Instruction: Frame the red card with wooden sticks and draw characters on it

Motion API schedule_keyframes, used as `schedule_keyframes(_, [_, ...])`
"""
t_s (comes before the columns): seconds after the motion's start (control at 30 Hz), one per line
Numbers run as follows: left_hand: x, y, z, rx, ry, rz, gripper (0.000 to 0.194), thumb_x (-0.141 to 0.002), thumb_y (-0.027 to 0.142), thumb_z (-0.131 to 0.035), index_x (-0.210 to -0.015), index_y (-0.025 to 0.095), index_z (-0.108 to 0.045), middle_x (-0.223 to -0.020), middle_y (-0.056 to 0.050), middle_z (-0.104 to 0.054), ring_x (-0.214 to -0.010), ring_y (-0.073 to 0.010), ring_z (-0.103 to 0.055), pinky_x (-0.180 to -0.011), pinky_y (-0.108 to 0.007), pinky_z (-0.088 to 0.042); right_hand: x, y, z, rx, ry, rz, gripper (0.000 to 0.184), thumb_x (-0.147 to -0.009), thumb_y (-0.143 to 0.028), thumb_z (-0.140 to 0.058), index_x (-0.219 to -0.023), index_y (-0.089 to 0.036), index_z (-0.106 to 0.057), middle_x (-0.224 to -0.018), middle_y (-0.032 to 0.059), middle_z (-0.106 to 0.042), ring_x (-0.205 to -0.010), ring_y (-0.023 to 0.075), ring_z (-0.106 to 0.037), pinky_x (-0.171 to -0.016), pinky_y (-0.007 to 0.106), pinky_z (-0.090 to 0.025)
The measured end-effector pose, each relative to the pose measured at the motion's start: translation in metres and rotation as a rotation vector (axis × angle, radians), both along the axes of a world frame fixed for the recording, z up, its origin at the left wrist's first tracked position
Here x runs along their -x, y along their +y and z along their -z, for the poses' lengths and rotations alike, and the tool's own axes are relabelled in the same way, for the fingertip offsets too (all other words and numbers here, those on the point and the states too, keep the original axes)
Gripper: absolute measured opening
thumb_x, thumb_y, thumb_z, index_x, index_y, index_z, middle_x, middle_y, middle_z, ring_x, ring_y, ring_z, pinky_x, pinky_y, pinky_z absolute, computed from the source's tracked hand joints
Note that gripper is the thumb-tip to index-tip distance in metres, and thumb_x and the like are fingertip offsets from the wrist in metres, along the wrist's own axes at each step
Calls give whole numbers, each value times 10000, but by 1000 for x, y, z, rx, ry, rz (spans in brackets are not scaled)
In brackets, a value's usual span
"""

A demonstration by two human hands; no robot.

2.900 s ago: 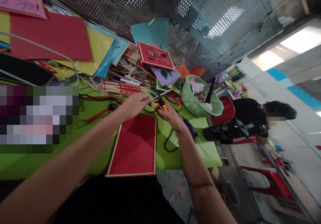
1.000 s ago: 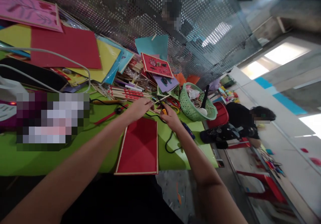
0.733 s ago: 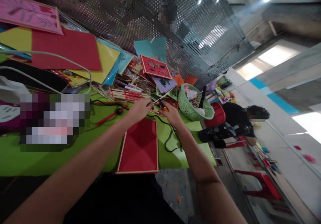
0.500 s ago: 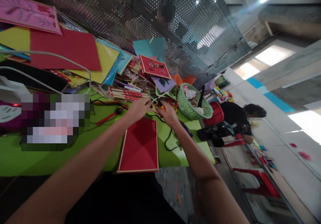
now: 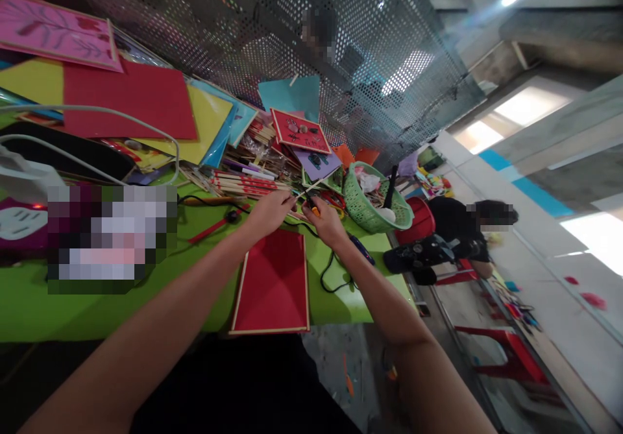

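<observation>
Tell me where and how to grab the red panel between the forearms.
Likely best by its near wooden strip, coming from the person's side, pinched above and below. The red panel lies flat on the green table, with that strip about at the table's front edge; whether it overhangs is unclear.

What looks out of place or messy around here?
An orange object lies on the floor past the edge of the green table, perhaps dropped; I can't tell what it is. The small red framed picture also sits askew, overlapping a purple sheet.
</observation>
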State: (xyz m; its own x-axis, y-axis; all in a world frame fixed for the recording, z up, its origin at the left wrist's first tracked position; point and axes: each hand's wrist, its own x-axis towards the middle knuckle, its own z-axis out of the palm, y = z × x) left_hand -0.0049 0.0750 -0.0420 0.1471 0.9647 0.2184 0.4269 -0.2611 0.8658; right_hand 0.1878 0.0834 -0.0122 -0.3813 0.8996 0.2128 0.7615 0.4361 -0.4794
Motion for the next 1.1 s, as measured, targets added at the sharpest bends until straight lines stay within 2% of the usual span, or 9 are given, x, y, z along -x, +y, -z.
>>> schedule_keyframes(0.2, [-1,1,1,16,-33,7,313,-960,306,-462,-748,174,-651,-713,-34,-631,-713,-190,-567,-672,-299,-368,-3,1,0,40,37,-3,296,-925,-497,-553,-962,-214,-629,-901,62,-667,-832,247,-615,-806,359,-469])
schedule_keyframes(0.33, [-2,0,-1,16,-74,14,286,-932,298,-471,-719,184,-624,-732,-35,-632,-747,-193,-558,-702,-300,-370,-8,7,2,213,113,-21,310,-903,-519,-597,-1002,-227,-632,-805,17,-624,-686,198,-593,-697,333,-500])
schedule_keyframes(0.43, [-2,-2,-4,35,-116,34,285,-916,304,-471,-700,184,-613,-694,-22,-601,-710,-183,-530,-691,-295,-360,-9,9,0,323,186,-59,357,-891,-558,-606,-1034,-231,-622,-780,4,-606,-652,177,-583,-631,309,-507])
schedule_keyframes(0.57, [-2,-6,-9,93,-191,73,330,-926,350,-450,-703,175,-620,-570,18,-465,-575,-148,-418,-590,-279,-296,-8,9,-7,488,356,-100,441,-818,-584,-707,-1060,-224,-625,-802,3,-598,-694,166,-570,-660,302,-512])
schedule_keyframes(0.67, [-1,-8,-10,132,-254,94,339,-927,390,-452,-727,173,-619,-532,43,-389,-519,-125,-344,-544,-263,-260,-7,7,-13,546,392,-132,467,-812,-584,-726,-1091,-221,-637,-858,11,-612,-740,163,-575,-704,305,-512])
schedule_keyframes(0.87, [-1,-9,-9,163,-334,123,348,-912,431,-463,-716,181,-604,-506,57,-346,-487,-113,-300,-502,-256,-234,-11,9,-13,451,329,-168,456,-841,-585,-701,-1106,-220,-638,-892,10,-604,-754,159,-541,-668,275,-473])
schedule_keyframes(1.1, [-4,-7,-7,162,-338,147,341,-920,413,-435,-718,186,-591,-507,58,-333,-486,-117,-314,-511,-260,-261,-16,10,-6,260,192,-146,340,-921,-531,-611,-1045,-214,-616,-854,0,-588,-739,164,-512,-681,285,-431])
